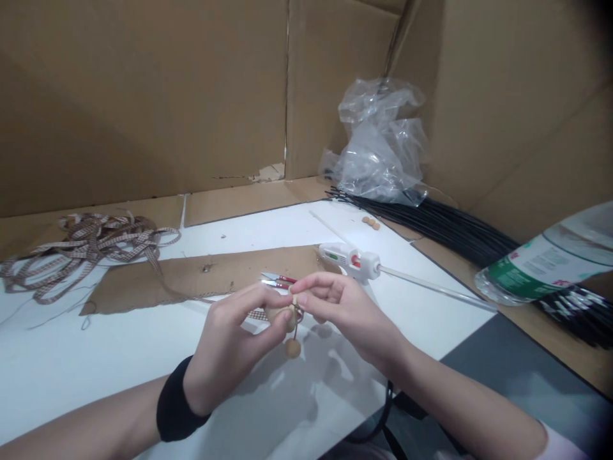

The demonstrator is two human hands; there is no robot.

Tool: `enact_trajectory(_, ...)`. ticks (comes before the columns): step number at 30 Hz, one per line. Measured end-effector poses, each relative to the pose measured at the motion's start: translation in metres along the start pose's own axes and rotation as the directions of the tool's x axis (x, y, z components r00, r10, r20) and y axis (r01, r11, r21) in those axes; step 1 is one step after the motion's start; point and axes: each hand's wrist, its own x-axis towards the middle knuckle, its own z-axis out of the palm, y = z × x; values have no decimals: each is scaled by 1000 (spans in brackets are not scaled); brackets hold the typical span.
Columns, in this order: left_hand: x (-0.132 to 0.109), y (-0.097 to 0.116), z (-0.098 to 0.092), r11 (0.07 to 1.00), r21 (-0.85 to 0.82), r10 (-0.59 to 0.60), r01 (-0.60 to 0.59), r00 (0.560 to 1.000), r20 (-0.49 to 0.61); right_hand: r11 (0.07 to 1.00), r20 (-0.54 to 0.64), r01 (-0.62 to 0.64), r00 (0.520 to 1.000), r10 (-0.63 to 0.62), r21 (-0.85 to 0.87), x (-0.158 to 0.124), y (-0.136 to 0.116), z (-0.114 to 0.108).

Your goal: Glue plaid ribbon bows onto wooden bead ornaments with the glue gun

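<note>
My left hand, with a black band on its wrist, is closed around a small pale rounded piece, partly hidden by the fingers. My right hand pinches at the top of that piece, where a thin light cord or strip shows between thumb and forefinger; its exact kind I cannot make out. From the hands a round tan wooden bead hangs on a short cord. A checked ribbon runs up to the left fingers. Just behind the hands lie red-handled thread snips.
A tangled heap of checked ribbon lies at left. Behind the hands are a cardboard strip and a white glue gun with a glue stick. At right are black rods, a plastic bottle, a clear bag and tan discs.
</note>
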Motion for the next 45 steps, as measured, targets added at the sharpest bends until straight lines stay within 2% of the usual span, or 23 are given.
enact_trajectory(5, -2, -3, 3, 971, 121, 211, -208, 977, -15, 999, -2, -34, 999, 34, 27, -1, 1, 0)
enact_trajectory(10, -6, -5, 8, 949, 166, 270, -269, 963, 13, 1000, -34, -12, 999, 12, -20, 1, 5, -1)
enact_trajectory(12, -5, -5, 6, 964, 142, 225, -224, 974, 13, 997, -48, 39, 998, -43, -69, 3, 4, -1)
enact_trajectory(15, 0, -3, 1, 1000, -2, -6, 6, 1000, -15, 969, -61, 144, 985, -159, -203, 4, 1, -2)
enact_trajectory(18, 8, 0, -5, 953, -160, -253, 257, 966, 44, 904, -47, 247, 959, -280, -348, 4, -2, -1)
enact_trajectory(20, 13, 2, -8, 915, -208, -317, 345, 936, 155, 858, -12, 291, 945, -327, -424, 2, -3, -1)
enact_trajectory(22, 16, 4, -9, 886, -239, -340, 397, 907, 246, 816, 19, 311, 938, -346, -488, 1, -4, 0)
enact_trajectory(24, 17, 4, -10, 862, -271, -352, 427, 891, 286, 794, 25, 311, 936, -351, -523, 0, -4, 1)
enact_trajectory(28, 16, 3, -10, 816, -321, -373, 480, 863, 341, 855, -17, 267, 952, -306, -445, 2, -2, 4)
enact_trajectory(32, 13, 1, -8, 756, -369, -402, 541, 828, 391, 903, 4, 245, 966, -260, -353, 3, -1, 7)
enact_trajectory(34, 12, 1, -7, 748, -385, -426, 540, 836, 345, 926, 28, 230, 972, -232, -298, 4, -2, 6)
enact_trajectory(37, 11, 3, -5, 767, -396, -447, 505, 863, 234, 960, 125, 197, 977, -175, -197, 5, -3, 1)
enact_trajectory(39, 10, 3, -3, 774, -402, -447, 490, 872, 202, 964, 156, 179, 976, -149, -197, 7, -4, -3)
enact_trajectory(42, 11, 3, -2, 769, -419, -426, 482, 876, 226, 939, 116, 182, 981, -154, -291, 10, -4, -8)
enact_trajectory(45, 13, 1, -2, 749, -447, -360, 489, 867, 344, 926, 102, 186, 982, -161, -327, 11, -6, -8)
